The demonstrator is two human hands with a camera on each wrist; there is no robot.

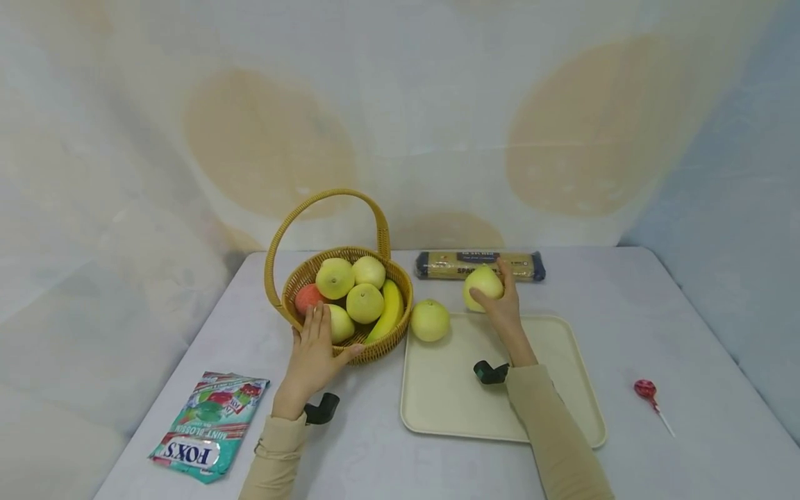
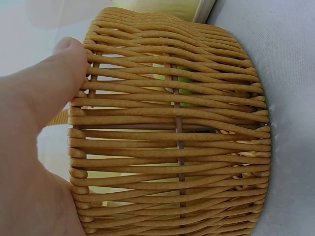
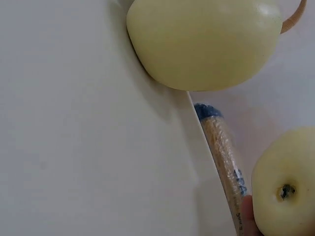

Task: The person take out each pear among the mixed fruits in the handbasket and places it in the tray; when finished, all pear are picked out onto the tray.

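My right hand (image 1: 504, 309) grips a yellow-green pear (image 1: 480, 286) between thumb and fingers, over the far edge of the beige tray (image 1: 500, 417). Its dark-centred base faces the camera in the right wrist view, with one fingertip beside it. Another yellow-green pear (image 1: 430, 320) sits at the tray's far left corner, close to the wicker basket (image 2: 172, 123). My left hand (image 1: 314, 357) rests at the basket's near rim, fingers extended over a pale yellow fruit (image 1: 340, 324). The left thumb (image 2: 61, 73) lies along the rim.
Inside the basket are several yellow-green fruits (image 1: 335, 278), a banana (image 1: 390, 309) and a red fruit (image 1: 307, 298). A spaghetti pack (image 1: 431, 266) lies behind the tray. A FOX'S candy bag (image 1: 212, 423) is at the left, a red lollipop (image 1: 646, 390) at the right.
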